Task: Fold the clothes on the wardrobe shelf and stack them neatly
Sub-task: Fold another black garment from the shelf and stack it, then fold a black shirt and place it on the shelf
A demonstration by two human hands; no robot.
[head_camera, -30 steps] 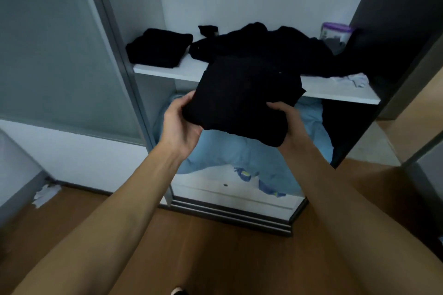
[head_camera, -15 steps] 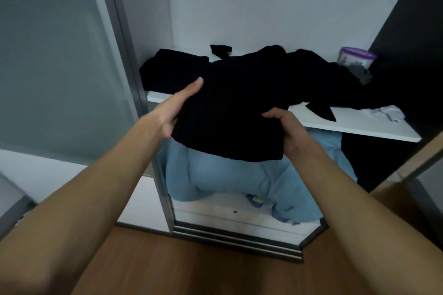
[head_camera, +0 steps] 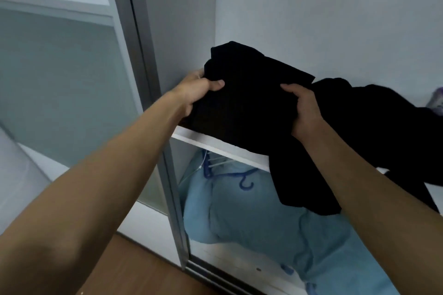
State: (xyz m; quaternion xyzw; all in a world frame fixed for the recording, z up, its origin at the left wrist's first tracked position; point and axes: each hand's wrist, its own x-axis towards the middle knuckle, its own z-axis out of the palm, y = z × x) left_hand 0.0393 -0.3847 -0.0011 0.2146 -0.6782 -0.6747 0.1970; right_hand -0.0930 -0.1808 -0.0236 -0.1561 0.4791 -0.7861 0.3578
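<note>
Nearest the camera, 2 bare forearms reach up and forward to the wardrobe shelf (head_camera: 217,145), whose white front edge shows between them. At that front edge, toward the shelf's left end, the left hand (head_camera: 197,93) is closed on the left side of the folded black garment (head_camera: 249,103), thumb on top and fingers tucked under or behind the cloth. The right hand (head_camera: 303,109) grips the garment's right side, thumb pressed onto the top face. Both hands sit about equally near, 1 at each end, so the garment's long axis runs left to right between them, and it lies directly ahead of the palms, over the left front corner of the shelf. Whether it already rests on the shelf or on a stack beneath cannot be told; everything there is black. Just right of the right hand, a loose black heap (head_camera: 374,112) sprawls along the shelf, with 1 part drooping over the front edge. Open room lies leftward and back, bounded by the wardrobe side wall (head_camera: 182,31) and the rear wall. I judge the next move is to set it down square into that corner, clear of the heap.
</note>
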